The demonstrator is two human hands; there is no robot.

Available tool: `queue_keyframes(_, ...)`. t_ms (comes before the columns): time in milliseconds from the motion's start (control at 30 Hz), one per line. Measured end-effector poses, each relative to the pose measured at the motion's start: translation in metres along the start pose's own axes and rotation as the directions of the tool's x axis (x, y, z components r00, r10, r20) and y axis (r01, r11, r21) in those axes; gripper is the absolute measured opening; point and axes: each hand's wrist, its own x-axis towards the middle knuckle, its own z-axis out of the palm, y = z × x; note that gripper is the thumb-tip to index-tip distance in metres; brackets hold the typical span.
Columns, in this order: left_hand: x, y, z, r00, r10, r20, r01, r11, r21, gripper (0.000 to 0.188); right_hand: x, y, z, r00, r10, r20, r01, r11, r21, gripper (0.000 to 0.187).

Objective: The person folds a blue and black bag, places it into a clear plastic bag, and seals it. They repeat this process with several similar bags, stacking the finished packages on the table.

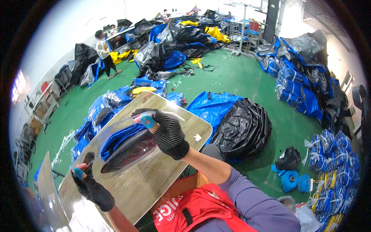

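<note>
A clear plastic bag (148,154) with a folded blue and dark sheet (119,140) inside hangs between my hands, tilted, over a wood-patterned tabletop (154,187). My left hand (93,186), in a dark striped glove with bare fingertips and blue tape on the thumb, is closed at the bag's left end. At the upper right, my right hand (168,133) pinches the bag's other end. It wears a matching glove, with blue tape on a digit too. Glare on the film hides exactly where each fingertip grips.
Shiny wrapped blue packs (110,104) lie beyond the table's left side. A blue and black bundle (243,127) sits on the green floor (232,73) to the right. Tied stacks (328,154) and blue rolls (290,180) stand farther right. A person (103,52) walks near the far tarp heaps.
</note>
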Motion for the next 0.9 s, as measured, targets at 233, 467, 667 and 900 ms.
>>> queue_keyframes(233, 0.018, -0.025, -0.027, 0.915, -0.250, 0.316, 0.262, 0.965, 0.003, 0.035, -0.022, 0.020, -0.011, 0.971, 0.209, 0.116, -0.183, 0.962, -0.202, 0.027)
queue_keyframes(467, -0.066, -0.180, -0.004, 0.498, -0.686, 0.531, 0.850, 0.507, -0.143, 0.043, -0.103, 0.132, 0.024, 0.613, 0.783, 0.102, -0.475, 0.469, -0.745, 0.029)
queue_keyframes(667, -0.080, -0.175, -0.006, 0.572, -0.572, 0.588, 0.819, 0.442, -0.367, 0.042, -0.070, 0.081, 0.102, 0.734, 0.007, 0.679, 0.256, 0.923, -0.286, 0.023)
queue_keyframes(900, -0.080, -0.128, -0.021, 0.633, -0.558, 0.537, 0.700, 0.709, -0.087, 0.037, -0.072, 0.109, 0.143, 0.418, 0.010, 0.908, 0.467, 0.856, -0.224, 0.019)
